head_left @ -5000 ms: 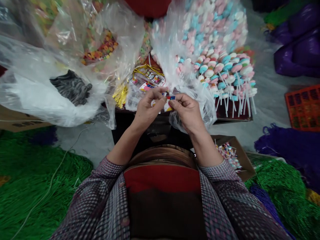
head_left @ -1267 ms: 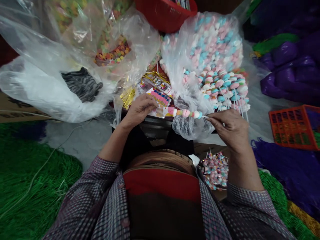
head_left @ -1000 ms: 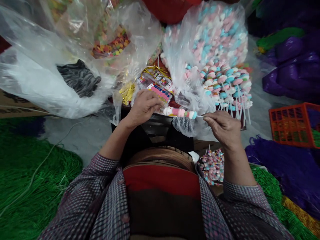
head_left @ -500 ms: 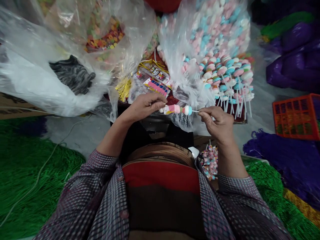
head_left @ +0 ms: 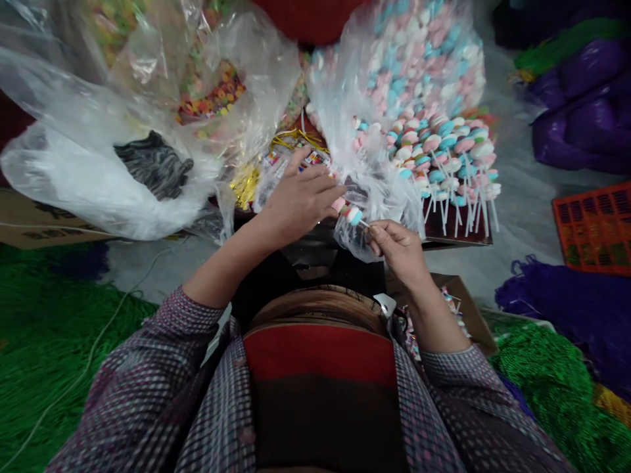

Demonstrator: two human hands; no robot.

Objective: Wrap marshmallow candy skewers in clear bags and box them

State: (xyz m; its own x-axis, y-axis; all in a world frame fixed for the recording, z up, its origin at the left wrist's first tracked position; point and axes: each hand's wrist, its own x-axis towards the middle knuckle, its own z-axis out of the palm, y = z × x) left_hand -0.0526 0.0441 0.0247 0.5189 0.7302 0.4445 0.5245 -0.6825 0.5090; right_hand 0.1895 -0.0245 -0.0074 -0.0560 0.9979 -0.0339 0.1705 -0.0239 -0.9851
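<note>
Above the near edge of the counter (head_left: pixel 434 230), a candy stick (head_left: pixel 352 214) is held by the right hand (head_left: pixel 392 244), its white end being pinched between thumb and fingers. The left hand (head_left: pixel 303 200) is spread over the other end; whether anything is gripped there cannot be told. The candies are already threaded, but whether this stick is wrapped is hidden. Much seems to be left: a pile of candy skewers (head_left: pixel 448 141), apparently bare, is gathered at the counter's right end. Below the counter, some perhaps finished sticks (head_left: pixel 450 301) are kept in a cardboard box (head_left: pixel 476 315).
</note>
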